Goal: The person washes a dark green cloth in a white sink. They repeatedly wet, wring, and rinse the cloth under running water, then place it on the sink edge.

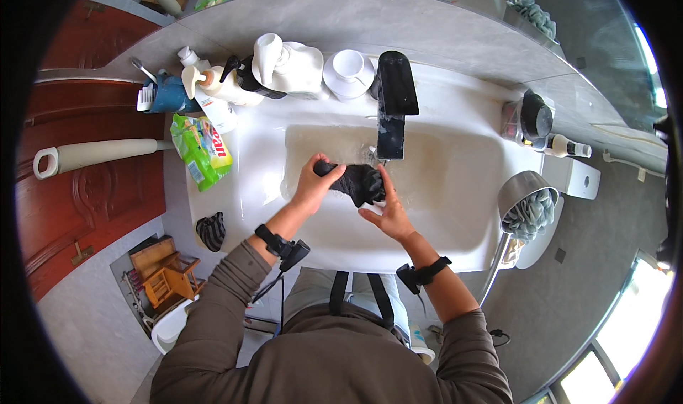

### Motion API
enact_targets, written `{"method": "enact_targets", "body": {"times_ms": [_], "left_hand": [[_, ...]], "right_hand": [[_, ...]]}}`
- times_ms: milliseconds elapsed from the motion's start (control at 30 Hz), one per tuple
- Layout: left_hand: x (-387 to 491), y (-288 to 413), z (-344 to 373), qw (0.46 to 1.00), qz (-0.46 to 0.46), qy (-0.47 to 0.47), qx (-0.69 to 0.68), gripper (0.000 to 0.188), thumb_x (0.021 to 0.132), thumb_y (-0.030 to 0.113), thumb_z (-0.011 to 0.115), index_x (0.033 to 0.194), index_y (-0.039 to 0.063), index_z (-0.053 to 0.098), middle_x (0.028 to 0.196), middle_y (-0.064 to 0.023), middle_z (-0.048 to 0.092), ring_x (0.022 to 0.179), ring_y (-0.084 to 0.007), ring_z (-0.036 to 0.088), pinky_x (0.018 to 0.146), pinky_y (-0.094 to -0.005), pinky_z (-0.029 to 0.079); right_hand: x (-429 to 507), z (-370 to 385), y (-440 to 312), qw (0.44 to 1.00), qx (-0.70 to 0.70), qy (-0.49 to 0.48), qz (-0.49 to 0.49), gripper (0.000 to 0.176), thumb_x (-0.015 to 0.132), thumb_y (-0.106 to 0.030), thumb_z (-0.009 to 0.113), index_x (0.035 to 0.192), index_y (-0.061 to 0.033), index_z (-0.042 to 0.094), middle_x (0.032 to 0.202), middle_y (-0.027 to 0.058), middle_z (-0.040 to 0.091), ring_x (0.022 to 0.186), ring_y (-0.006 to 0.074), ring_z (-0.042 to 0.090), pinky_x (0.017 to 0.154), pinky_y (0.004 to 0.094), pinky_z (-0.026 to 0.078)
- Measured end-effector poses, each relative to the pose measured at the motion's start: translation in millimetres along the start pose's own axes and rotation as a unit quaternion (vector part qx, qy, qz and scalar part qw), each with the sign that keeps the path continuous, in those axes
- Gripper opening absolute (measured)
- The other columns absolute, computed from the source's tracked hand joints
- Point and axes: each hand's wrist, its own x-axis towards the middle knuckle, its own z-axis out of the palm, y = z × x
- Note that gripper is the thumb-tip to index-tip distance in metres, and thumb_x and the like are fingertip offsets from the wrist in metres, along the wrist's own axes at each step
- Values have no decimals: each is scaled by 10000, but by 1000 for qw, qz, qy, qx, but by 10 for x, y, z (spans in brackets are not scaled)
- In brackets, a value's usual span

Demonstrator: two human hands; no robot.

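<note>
A wet, dark cloth, perhaps a sock [355, 184], is stretched between my hands just below the black faucet [392, 132]. My left hand [315, 184] grips its left end between thumb and fingers. At its bunched right end, my right hand [389, 209] touches the cloth with the fingers, its thumb apart; whether it grips is hard to tell. Cloudy water lies in the white sink basin [469, 190] under the cloth, and something small and white shows beside the right thumb. A striped dark cloth [211, 231] rests on the sink's left rim.
Pump bottles [288, 68], a white cup [349, 65] and a blue cup with toothbrushes [173, 93] line the back ledge. A green packet [201, 150] lies at the left edge. At the right stand a clear container [515, 121] and a metal holder with a mesh sponge [528, 214].
</note>
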Motion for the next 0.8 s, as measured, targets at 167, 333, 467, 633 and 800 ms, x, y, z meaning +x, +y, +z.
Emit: {"method": "enact_targets", "body": {"times_ms": [167, 333, 467, 633, 800], "left_hand": [[-307, 108, 259, 832, 479, -75, 272, 216, 750, -14, 695, 888, 59, 546, 853, -100, 593, 1038, -316, 605, 853, -388, 475], [-556, 42, 338, 861, 447, -120, 213, 205, 727, -32, 736, 791, 69, 569, 863, -79, 618, 1046, -317, 604, 875, -399, 468], [-578, -206, 431, 985, 148, 53, -73, 193, 865, 160, 700, 828, 51, 546, 914, -58, 618, 989, -215, 605, 845, -355, 479], [-405, -484, 360, 924, -183, 102, -321, 343, 915, 400, 619, 888, 69, 531, 916, -59, 598, 917, -207, 598, 798, -380, 508], [-112, -496, 306, 882, -295, -108, -352, 474, 962, 513, 453, 1013, 56, 568, 967, -103, 611, 905, -225, 597, 809, -383, 501]], "right_hand": [[192, 31, 235, 675, 696, -140, 201, 812, 851, -691, 458, 1366, -64, 411, 1288, 174, 508, 1205, 375, 491, 1026, 513, 401], [425, 188, 466, 662, 708, -43, 243, 496, 931, -404, 538, 1195, 15, 509, 1088, 173, 600, 977, 308, 599, 917, 437, 482], [386, 298, 419, 744, 639, 147, 133, 244, 937, -151, 544, 1152, -38, 534, 1000, 130, 608, 947, 252, 602, 883, 393, 502], [235, 306, 104, 872, 438, 214, 53, 154, 944, -175, 587, 1044, -62, 557, 936, 105, 634, 875, 214, 625, 829, 365, 518], [26, 406, -199, 963, 165, 200, -77, 237, 906, -179, 624, 746, -5, 603, 733, 46, 633, 704, 146, 570, 707, 267, 465]]}}
